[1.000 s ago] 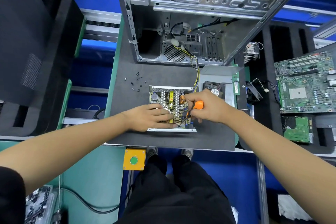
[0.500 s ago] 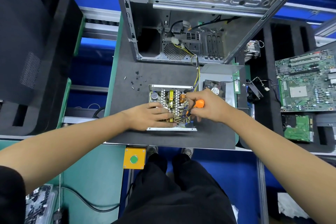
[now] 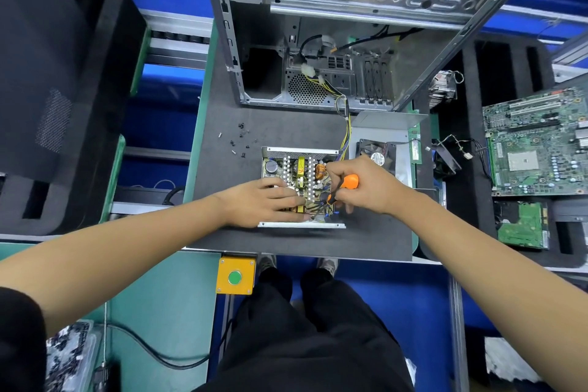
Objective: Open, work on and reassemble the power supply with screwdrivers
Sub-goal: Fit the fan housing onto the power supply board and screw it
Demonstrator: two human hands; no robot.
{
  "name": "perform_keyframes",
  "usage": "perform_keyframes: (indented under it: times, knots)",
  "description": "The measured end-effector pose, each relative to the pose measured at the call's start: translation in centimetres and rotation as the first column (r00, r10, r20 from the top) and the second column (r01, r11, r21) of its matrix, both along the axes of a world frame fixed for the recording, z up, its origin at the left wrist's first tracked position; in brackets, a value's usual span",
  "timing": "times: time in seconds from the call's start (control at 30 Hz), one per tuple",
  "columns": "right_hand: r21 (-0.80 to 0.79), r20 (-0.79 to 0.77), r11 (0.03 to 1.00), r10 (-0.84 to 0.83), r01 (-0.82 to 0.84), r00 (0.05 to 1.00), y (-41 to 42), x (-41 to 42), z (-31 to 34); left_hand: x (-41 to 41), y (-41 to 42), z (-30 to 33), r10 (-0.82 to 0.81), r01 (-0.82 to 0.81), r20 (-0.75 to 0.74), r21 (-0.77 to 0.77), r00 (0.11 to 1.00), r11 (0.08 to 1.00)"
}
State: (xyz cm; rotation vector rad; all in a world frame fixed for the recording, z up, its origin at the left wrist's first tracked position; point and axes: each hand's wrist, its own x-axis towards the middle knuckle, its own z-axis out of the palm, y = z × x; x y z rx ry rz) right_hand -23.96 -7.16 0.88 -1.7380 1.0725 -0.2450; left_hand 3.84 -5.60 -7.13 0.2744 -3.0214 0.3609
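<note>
The opened power supply (image 3: 296,165) lies on the dark mat, its circuit board with coils and capacitors exposed. My left hand (image 3: 264,202) rests flat on the board's near left part, fingers straight. My right hand (image 3: 366,186) grips an orange-handled screwdriver (image 3: 348,183), with the tip angled down into the board's near right corner among the wires. The power supply's lid with its fan (image 3: 381,149) lies just to the right.
Several loose black screws (image 3: 240,140) lie on the mat (image 3: 286,130) left of the unit. An open computer case (image 3: 334,41) stands behind. A motherboard (image 3: 537,149) and a green board (image 3: 521,226) sit in foam at right. A yellow button box (image 3: 235,277) is at the bench's front edge.
None beyond a slight shift of the right hand and screwdriver over the board's near right corner; the left hand stays pressed on the board.
</note>
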Motion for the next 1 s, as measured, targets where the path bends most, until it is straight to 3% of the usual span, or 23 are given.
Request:
perform_keyframes:
  times: [0.57,0.83,1.0]
  knots:
    - [-0.003,-0.038,0.999,0.032,-0.032,0.999,0.3,0.2,0.4,0.0,0.1,0.5,-0.021,0.021,-0.003,0.039,1.0,0.999]
    - [-0.244,-0.251,0.937,0.189,-0.251,0.949,0.5,1.2,1.2,0.1,-0.3,1.2,-0.04,0.057,-0.133,0.129,0.99,0.99]
    - [-0.338,-0.347,0.889,0.187,-0.309,0.919,0.7,1.6,1.5,0.4,-1.3,3.4,0.093,-0.005,-0.252,0.331,0.963,0.944]
